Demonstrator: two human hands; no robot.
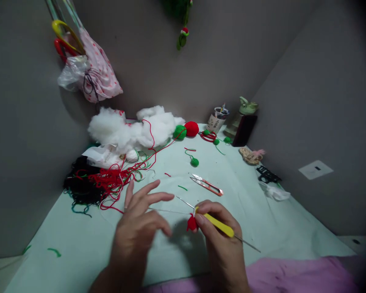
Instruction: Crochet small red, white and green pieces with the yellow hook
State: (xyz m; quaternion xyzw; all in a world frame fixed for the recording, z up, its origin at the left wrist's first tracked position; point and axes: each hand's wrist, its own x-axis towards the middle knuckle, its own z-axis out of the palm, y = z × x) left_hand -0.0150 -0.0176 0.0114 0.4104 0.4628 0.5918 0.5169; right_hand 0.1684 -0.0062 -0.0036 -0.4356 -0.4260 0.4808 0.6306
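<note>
Small round red crochet piece [191,223], near the tabletop's [262,219] front edge, pinched with a yellow-handled crochet hook [216,224] in the closed right grip [222,240]. Open left grip [137,232], fingers spread. Label on the cup [217,120] too small to read.

Stuffing [131,130] sits at the desk's [262,219] far edge, yarn tangle [91,183] along the left edge, snips [207,184] mid-desk, just behind the hook [219,226] near the front edge.

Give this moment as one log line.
right hand: holds yellow crochet hook, red piece at thumb | left hand: fingers spread | snips: on cloth
</note>
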